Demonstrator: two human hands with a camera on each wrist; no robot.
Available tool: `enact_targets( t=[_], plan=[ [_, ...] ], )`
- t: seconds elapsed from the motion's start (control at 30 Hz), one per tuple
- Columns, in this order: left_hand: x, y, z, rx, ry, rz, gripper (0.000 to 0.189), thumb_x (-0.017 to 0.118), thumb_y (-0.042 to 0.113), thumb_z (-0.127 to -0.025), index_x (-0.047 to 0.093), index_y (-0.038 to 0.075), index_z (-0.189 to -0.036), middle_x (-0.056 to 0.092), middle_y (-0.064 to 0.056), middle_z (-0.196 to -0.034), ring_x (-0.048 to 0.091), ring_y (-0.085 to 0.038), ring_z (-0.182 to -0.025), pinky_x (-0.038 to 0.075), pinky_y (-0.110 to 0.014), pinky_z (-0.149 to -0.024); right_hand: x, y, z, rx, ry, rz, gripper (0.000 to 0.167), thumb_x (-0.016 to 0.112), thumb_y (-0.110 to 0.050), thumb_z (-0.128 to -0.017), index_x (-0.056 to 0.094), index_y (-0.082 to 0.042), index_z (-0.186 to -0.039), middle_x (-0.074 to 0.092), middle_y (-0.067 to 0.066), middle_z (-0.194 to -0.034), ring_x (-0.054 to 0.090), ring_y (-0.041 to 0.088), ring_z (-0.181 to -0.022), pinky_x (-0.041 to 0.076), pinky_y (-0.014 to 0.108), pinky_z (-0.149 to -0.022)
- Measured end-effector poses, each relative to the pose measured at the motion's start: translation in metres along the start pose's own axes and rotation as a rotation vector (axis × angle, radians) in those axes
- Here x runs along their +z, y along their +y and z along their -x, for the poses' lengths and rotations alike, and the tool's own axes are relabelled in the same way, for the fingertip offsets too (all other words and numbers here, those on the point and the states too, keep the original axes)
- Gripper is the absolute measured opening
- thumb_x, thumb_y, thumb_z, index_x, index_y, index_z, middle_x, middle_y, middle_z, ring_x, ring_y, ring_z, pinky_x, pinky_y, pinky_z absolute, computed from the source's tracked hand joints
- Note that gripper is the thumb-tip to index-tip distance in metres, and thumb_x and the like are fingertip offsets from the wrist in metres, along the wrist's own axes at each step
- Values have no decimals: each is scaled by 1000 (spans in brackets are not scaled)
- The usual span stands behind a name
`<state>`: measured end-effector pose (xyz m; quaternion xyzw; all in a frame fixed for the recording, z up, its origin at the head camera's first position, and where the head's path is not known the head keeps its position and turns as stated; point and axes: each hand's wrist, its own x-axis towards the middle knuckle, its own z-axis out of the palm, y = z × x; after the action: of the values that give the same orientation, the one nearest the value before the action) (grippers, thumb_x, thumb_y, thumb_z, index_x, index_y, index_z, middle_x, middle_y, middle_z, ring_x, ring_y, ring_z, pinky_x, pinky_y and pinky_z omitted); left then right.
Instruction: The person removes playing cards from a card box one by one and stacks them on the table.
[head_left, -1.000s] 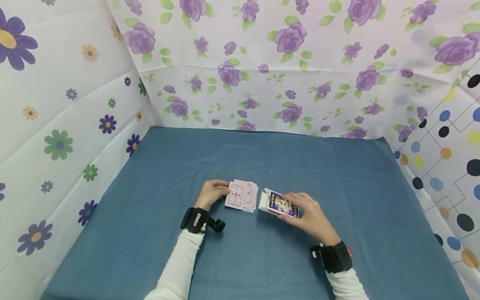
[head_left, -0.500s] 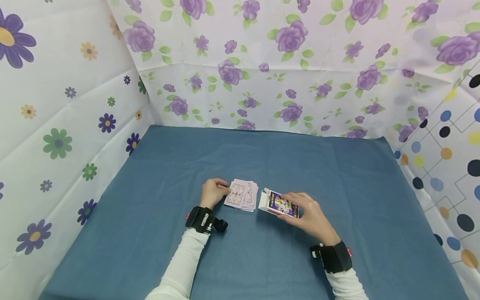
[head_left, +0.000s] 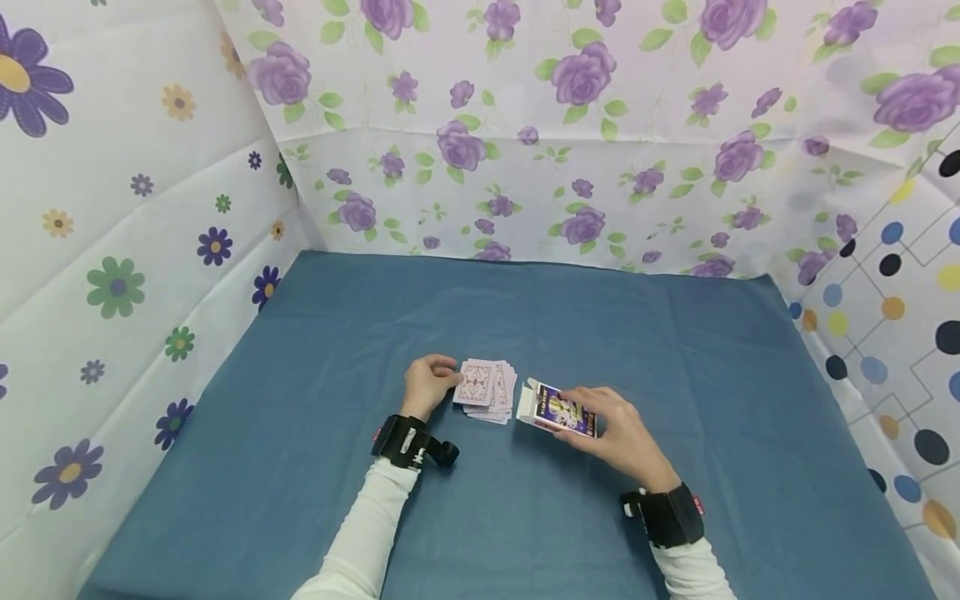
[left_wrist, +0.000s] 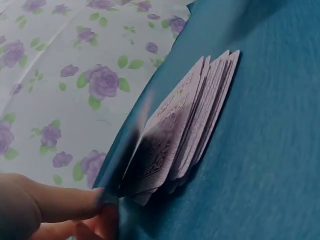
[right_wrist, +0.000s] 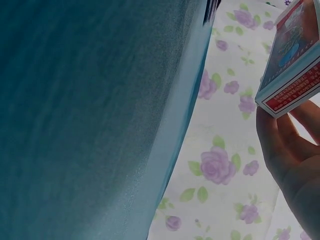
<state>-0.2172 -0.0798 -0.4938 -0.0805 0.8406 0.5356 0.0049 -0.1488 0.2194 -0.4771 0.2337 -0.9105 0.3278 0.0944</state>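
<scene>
A spread pile of playing cards (head_left: 502, 398), backs up with a reddish pattern, lies on the blue cloth. At its left side my left hand (head_left: 427, 387) pinches one playing card (head_left: 474, 383) by the edge, above the pile. That card (left_wrist: 129, 152) looks dark, blurred and nearly edge-on in the left wrist view, tilted up beside the other cards (left_wrist: 202, 117). To the right of the pile, my right hand (head_left: 624, 432) grips a purple and white card box (head_left: 564, 410). The box's open flap end faces the cards. In the right wrist view, the box (right_wrist: 295, 65) shows a red printed side.
Blue cloth (head_left: 525, 517) covers the table around both hands. A flowered white curtain (head_left: 517, 192) rises behind the table's far edge, with patterned hangings at left and right. A black strap with a small camera (head_left: 408, 442) sits on the left wrist.
The top card has shifted slightly right and away over the pile, uncovering cards at the near edge. My left wrist has turned a little. The right hand and box stay nearly still.
</scene>
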Motion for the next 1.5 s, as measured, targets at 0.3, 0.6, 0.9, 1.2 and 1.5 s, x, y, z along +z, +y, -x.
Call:
enact_targets(
  t=[0.3,0.6,0.9,1.2,1.5],
  plan=[
    [5,0,-5,30,59,-78,19,74,10,-84,70,2,-101,68,-16,-87,62,-26,-76,49,-36,-68,-2,-2,-2,-3,-2,0,52,79,-42,-78,66,-22,-124,67,1,-121,59,18,-110,51,40,-81],
    [8,2,-9,25,52,-159,15,75,10,-83,71,2,-95,67,-13,-82,62,-25,-75,48,-36,-68,-1,-2,-3,-1,-10,1,51,78,-43,-79,66,-23,-124,67,-1,-120,59,17,-109,51,38,-80],
    [7,3,-5,120,40,-154,16,65,10,-90,69,-1,-102,66,-16,-84,62,-27,-75,48,-37,-69,-1,-2,-3,1,-17,-2,52,78,-44,-79,65,-24,-125,67,-2,-120,59,15,-108,50,36,-79],
    [18,42,34,433,-132,-145,12,68,17,-90,72,10,-98,60,-3,-76,48,-11,-64,37,-22,-59,2,-5,-2,-39,-22,1,53,82,-35,-76,66,-20,-124,67,1,-120,59,19,-109,50,37,-79],
    [35,63,64,437,-246,-312,17,69,17,-89,70,7,-75,52,1,-60,38,-5,-49,27,-19,-46,2,-9,-3,-109,21,17,54,84,-31,-75,66,-17,-124,67,3,-119,59,20,-109,51,38,-77]
  ],
)
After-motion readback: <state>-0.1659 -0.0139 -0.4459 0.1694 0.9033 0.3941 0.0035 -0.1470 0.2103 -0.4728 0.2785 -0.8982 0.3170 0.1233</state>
